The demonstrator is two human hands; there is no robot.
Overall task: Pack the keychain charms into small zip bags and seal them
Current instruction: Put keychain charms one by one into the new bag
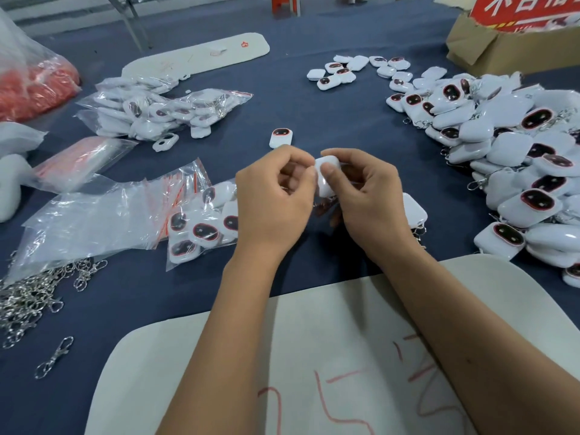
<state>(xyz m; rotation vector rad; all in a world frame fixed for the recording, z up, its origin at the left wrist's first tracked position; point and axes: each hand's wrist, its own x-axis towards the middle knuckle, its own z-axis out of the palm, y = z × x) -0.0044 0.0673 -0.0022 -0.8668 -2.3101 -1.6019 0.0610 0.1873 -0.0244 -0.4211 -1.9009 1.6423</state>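
Your left hand (276, 189) and right hand (364, 196) meet above the dark blue tablecloth (282, 98), both with fingers curled, pinching one white charm (326, 177) between them; whether a bag surrounds it cannot be told. A single charm (281, 137) lies face up just beyond your hands. The heap of loose charms (514, 146) fills the right side. Bagged charms (201, 224) lie just left of your left hand, beside empty zip bags (91, 215); a further pile of filled bags (157, 111) lies beyond. Metal clasps (34, 296) are at lower left. Your forearms cross a white board (314, 356) marked in red.
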